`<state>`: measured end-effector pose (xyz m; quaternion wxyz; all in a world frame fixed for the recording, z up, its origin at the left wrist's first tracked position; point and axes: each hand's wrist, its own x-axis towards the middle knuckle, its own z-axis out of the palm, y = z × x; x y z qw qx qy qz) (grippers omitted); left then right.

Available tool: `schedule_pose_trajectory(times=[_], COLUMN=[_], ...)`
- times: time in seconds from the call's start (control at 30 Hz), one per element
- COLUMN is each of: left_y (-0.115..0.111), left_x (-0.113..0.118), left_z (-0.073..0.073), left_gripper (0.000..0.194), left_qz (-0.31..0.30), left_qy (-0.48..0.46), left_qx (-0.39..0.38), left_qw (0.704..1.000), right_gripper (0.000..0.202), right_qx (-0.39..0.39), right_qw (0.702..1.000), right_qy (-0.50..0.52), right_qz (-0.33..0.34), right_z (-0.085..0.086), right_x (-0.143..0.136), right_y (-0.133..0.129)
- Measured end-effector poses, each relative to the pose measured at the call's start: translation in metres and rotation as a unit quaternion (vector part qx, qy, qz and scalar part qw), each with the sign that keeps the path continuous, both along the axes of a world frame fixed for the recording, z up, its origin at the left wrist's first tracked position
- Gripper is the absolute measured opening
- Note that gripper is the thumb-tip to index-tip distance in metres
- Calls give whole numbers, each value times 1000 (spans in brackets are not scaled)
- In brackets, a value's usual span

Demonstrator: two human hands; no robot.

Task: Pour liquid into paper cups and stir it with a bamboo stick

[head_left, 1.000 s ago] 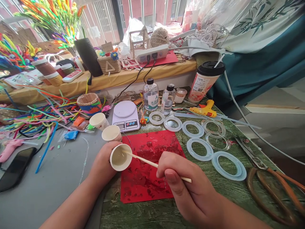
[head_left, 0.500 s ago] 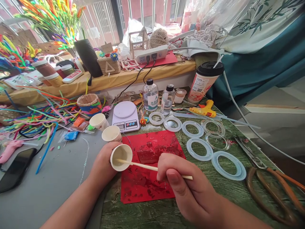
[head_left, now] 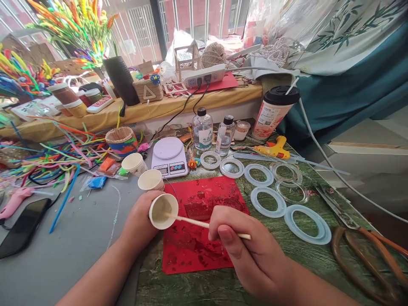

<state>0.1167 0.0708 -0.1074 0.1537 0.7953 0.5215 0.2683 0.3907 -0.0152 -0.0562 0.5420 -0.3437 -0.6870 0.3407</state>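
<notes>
My left hand is wrapped round a paper cup that tips its mouth toward me and to the right. Between the thumb and fingers of my right hand is a thin wooden stick, its far end inside the cup. What the cup contains is hard to make out. Below both hands lies a red sheet with dark wet-looking patches. Just behind the held cup stand a second paper cup and a third paper cup.
A digital scale and clear bottles stand behind the sheet. To the right lie several ring moulds, a yellow glue gun and large scissors. At left are a phone and pipe cleaners.
The stick has shifted slightly left and deeper into the cup, along with my right hand. My left hand keeps its hold on the cup. The whole view has moved a little.
</notes>
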Motion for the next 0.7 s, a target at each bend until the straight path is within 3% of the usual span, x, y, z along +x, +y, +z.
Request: schedule_pose_trajectory(times=[0.7], left_y=[0], left_x=[-6], left_z=[-9], left_gripper=[27], left_qz=[5], left_qy=[1], left_qx=[9], left_qw=[1000], right_gripper=[33], right_qx=[-10], right_qw=[1000], right_qy=[-3], right_qz=[-6], right_z=[2], right_x=[0], right_y=[1])
